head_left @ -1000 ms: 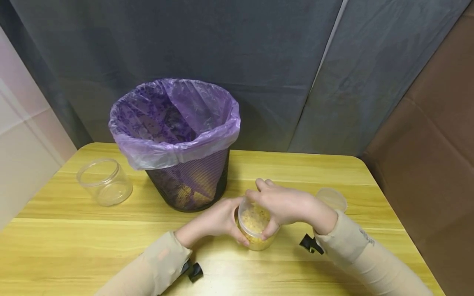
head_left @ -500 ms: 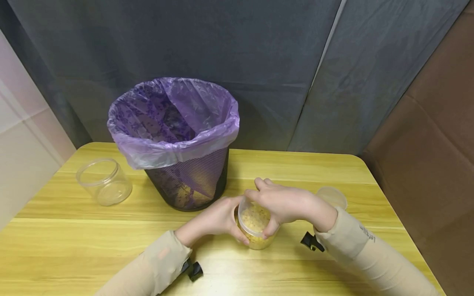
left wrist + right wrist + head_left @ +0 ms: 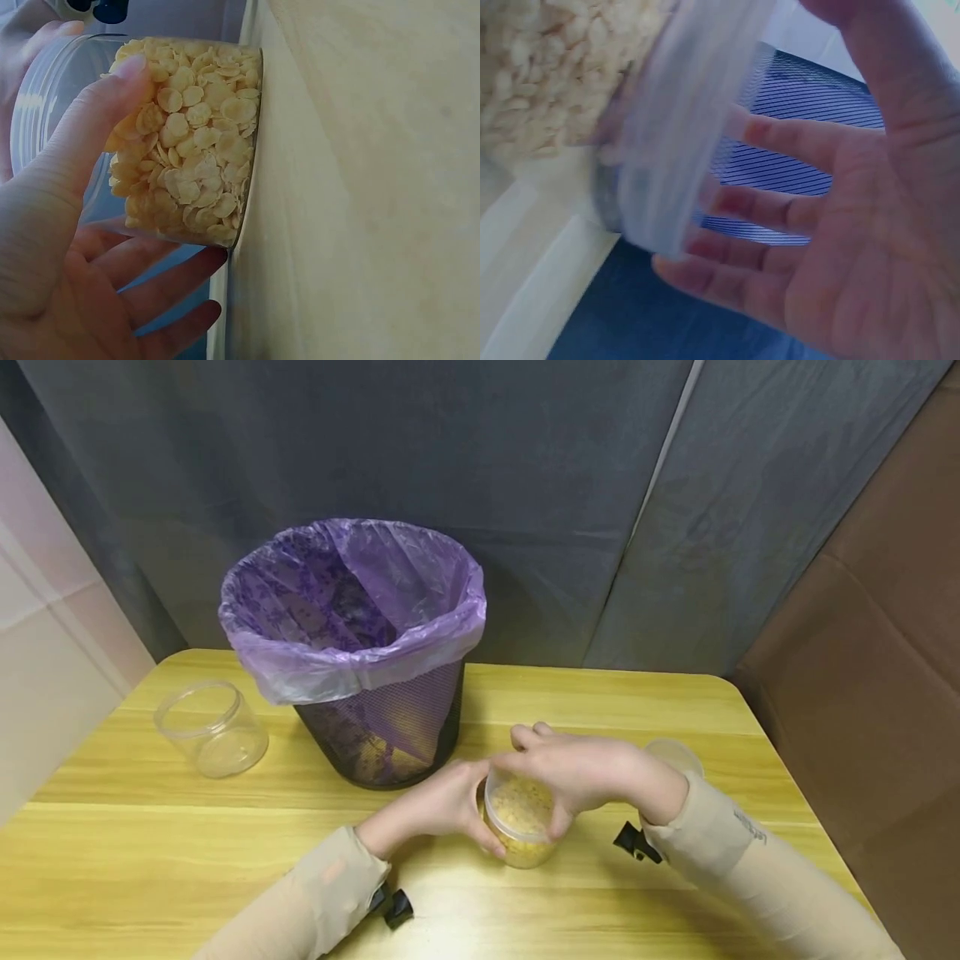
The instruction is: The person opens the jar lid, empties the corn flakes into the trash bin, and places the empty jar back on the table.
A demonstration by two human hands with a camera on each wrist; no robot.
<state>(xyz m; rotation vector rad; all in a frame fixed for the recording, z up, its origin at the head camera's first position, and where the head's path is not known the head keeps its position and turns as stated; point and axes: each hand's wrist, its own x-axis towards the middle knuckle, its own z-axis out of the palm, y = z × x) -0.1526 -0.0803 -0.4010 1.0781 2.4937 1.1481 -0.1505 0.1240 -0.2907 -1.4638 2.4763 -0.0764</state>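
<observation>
A clear round jar [image 3: 527, 855] of yellow cereal flakes [image 3: 196, 142] stands on the wooden table in front of me. My left hand [image 3: 448, 802] grips its left side, thumb across the near wall and fingers round the far side. Over the top is my right hand [image 3: 588, 774], its fingertips on the edge of a translucent lid [image 3: 682, 127] and the thumb at the near right side. In the right wrist view the lid is blurred. Behind the right wrist lies another translucent disc [image 3: 678, 754], partly covered by the arm.
A black mesh bin [image 3: 442, 718] with a purple plastic liner [image 3: 420, 656] stands behind the left hand. At the far left sits an open clear jar [image 3: 228, 747]. Dark curtains [image 3: 540, 527] hang behind the table [image 3: 187, 860].
My right hand has turned slightly on the jar's top, its thumb shifting right and its wrist moving a little right. The left hand and the jar stay almost in place.
</observation>
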